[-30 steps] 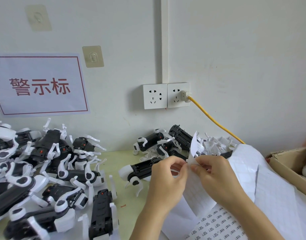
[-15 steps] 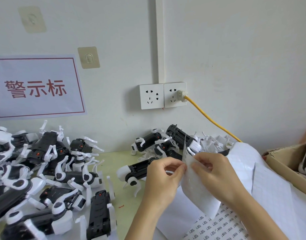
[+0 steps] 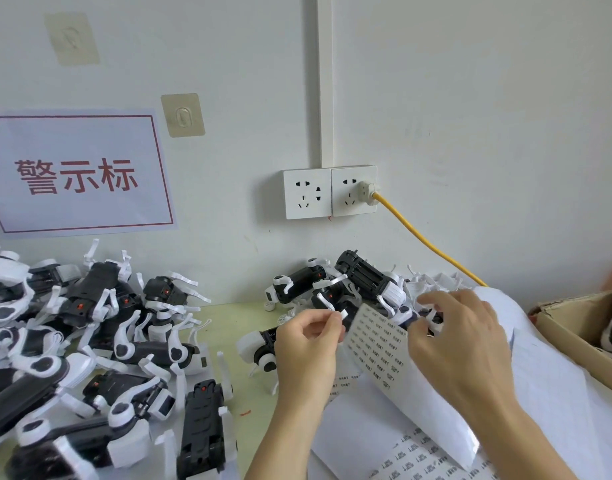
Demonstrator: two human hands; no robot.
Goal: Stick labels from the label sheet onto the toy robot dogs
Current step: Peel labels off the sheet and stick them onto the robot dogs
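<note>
Pinching a small white paper label (image 3: 342, 314) between thumb and fingertip, the left hand (image 3: 306, 344) keeps it clear for sticking. The right hand (image 3: 460, 337), fingers loosely spread and holding nothing, reaches over the curled white printed label sheet (image 3: 380, 351) toward black-and-white plastic toy robot dogs (image 3: 363, 282) on the pale green bench (image 3: 225, 320), probably to fetch one.

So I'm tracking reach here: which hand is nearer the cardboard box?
Right. The right hand lies just beside the cardboard box, over the label sheet. The left hand sits farther off, pinching a small label.
</note>
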